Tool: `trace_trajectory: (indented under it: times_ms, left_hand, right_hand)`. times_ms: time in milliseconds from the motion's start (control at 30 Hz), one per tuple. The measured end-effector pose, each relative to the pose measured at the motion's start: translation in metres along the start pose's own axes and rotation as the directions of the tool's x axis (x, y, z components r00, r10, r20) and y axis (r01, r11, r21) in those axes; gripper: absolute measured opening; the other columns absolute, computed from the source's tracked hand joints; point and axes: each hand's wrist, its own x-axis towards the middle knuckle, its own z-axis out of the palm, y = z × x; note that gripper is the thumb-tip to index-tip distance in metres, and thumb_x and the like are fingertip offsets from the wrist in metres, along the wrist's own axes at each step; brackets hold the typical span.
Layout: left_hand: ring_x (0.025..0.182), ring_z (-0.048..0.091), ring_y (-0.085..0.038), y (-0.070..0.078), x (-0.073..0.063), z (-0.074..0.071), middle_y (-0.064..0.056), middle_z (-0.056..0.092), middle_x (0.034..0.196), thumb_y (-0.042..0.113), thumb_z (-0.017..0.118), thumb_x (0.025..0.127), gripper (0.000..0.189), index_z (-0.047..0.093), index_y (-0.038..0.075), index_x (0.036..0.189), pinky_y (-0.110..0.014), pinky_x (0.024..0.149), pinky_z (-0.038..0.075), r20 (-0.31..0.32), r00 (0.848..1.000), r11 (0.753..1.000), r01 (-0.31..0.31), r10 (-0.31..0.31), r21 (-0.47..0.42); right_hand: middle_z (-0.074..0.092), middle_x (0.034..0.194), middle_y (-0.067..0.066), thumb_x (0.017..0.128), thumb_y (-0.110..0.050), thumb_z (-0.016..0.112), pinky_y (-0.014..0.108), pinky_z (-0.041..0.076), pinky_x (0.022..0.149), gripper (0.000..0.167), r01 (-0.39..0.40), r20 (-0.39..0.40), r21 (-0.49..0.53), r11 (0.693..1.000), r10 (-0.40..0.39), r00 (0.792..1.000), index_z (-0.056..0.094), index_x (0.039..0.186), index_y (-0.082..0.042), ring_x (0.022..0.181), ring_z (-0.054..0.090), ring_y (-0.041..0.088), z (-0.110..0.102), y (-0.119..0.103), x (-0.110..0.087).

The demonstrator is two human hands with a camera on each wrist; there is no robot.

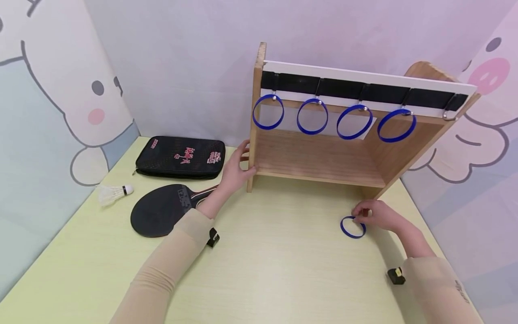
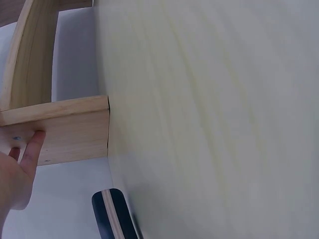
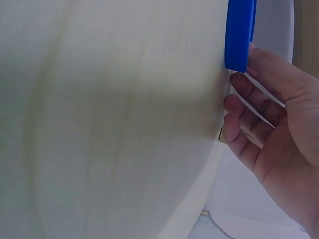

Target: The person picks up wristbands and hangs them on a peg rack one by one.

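Note:
On the table stands a wooden shelf [image 1: 319, 155] with a white-and-black strip of hooks along its top front. Four blue rings hang from it, among them the leftmost ring [image 1: 269, 127]. My left hand [image 1: 236, 170] holds the shelf's left side panel [image 2: 75, 134], fingers on the outer face and thumb at the front edge. At the shelf's front right, another blue ring [image 1: 344, 231] lies at table level. My right hand [image 1: 378, 215] pinches its far edge; in the right wrist view, thumb and fingers meet the blue ring [image 3: 239, 37].
To the left lie a black table tennis paddle [image 1: 155, 216], a black zip case [image 1: 178, 157] and a white shuttlecock [image 1: 113, 193]. The rightmost metal hook [image 1: 450, 116] carries no ring. Printed curtains [image 1: 182, 67] enclose the table at the back and sides.

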Motion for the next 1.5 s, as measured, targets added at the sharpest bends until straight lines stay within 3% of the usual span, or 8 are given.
trace_trajectory:
  times_ms: [600, 767, 1100, 1500]
  left_hand:
    - [0.113, 0.056, -0.03, 0.0, 0.0, 0.0, -0.012, 0.047, 0.136, 0.011, 0.069, 0.08, 0.082, 0.026, 0.025, 0.149, -0.041, 0.078, 0.057, 0.001, 1.0, 1.0, 0.01, -0.01, 0.005]
    - [0.113, 0.056, -0.028, 0.002, 0.001, 0.0, -0.01, 0.048, 0.136, 0.011, 0.069, 0.08, 0.082, 0.026, 0.027, 0.149, -0.035, 0.076, 0.058, -0.001, 1.0, 1.0, 0.017, -0.017, 0.011]
    - [0.112, 0.056, -0.029, -0.001, 0.001, 0.0, -0.012, 0.048, 0.136, 0.009, 0.068, 0.079, 0.082, 0.027, 0.026, 0.149, -0.038, 0.077, 0.058, 0.002, 1.0, 1.0, 0.007, -0.007, -0.001]
    - [0.112, 0.056, -0.029, -0.002, 0.001, 0.0, -0.011, 0.048, 0.136, 0.011, 0.068, 0.08, 0.082, 0.027, 0.028, 0.148, -0.039, 0.077, 0.058, -0.002, 1.0, 1.0, 0.006, -0.006, -0.003]
  right_hand:
    - [0.061, 0.078, -0.01, 0.081, -0.016, 0.073, 0.021, 0.046, 0.062, 0.01, -0.03, -0.054, 0.006, 1.0, 0.03, 0.998, 0.065, 0.084, -0.02, 0.072, 0.051, 0.002, -0.012, -0.01, -0.006]
    - [0.061, 0.079, -0.01, 0.08, -0.014, 0.074, 0.022, 0.048, 0.061, 0.012, 0.014, -0.102, 0.005, 1.0, -0.013, 0.995, 0.065, 0.086, -0.019, 0.073, 0.052, 0.0, -0.018, -0.015, -0.008]
    - [0.063, 0.082, -0.009, 0.081, -0.012, 0.073, 0.021, 0.049, 0.061, 0.012, 0.065, -0.16, 0.018, 0.998, -0.062, 0.985, 0.068, 0.092, -0.013, 0.074, 0.053, 0.002, -0.03, -0.031, -0.012]
    - [0.062, 0.079, -0.012, 0.08, -0.01, 0.074, 0.018, 0.05, 0.061, 0.015, 0.144, -0.268, -0.054, 0.988, -0.154, 0.951, 0.069, 0.092, -0.016, 0.071, 0.054, 0.001, -0.047, -0.054, -0.017]
